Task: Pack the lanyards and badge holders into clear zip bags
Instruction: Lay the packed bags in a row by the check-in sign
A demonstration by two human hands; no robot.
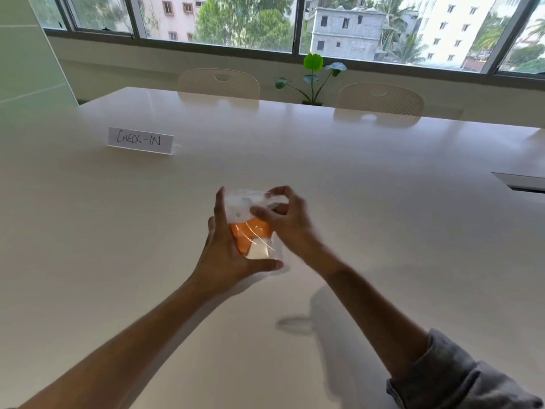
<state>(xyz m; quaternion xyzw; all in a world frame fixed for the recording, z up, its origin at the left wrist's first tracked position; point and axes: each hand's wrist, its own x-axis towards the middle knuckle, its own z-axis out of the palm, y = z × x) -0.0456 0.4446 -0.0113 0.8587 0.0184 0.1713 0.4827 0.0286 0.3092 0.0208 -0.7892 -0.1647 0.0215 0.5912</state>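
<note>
Head view, looking forward and down across white table [383, 178]. Clear zip bag [250, 214] at frame centre, raised above the tabletop, held upright between both hands. Inside, lower half: orange lanyard [250, 231] bunched up, with a pale badge holder [259, 250] just beneath it at the bag's bottom corner. Upper half of bag crumpled and glossy; whether the zip strip is sealed cannot be told.

Left hand [227, 249] gripping the bag from the left side: fingers running up along the left edge, thumb curled under the bottom corner. Right hand [283, 216] pinching the bag's top right, fingers curled over the upper edge, thumb pressed on the front face. Slight motion blur on the right hand. Grey rolled sleeve [448, 376] on right forearm, lower right of frame; left forearm bare.

Upper left of frame: folded white card sign [140, 140] reading "CHECK-IN", standing on the table, well apart from the bag. Far edge of table: two pale chairs [218, 82] tucked in. Between them, a small leafy plant [313, 75] below the window [236, 22]. Right edge of frame: recessed slot [519, 182] in the tabletop.
</note>
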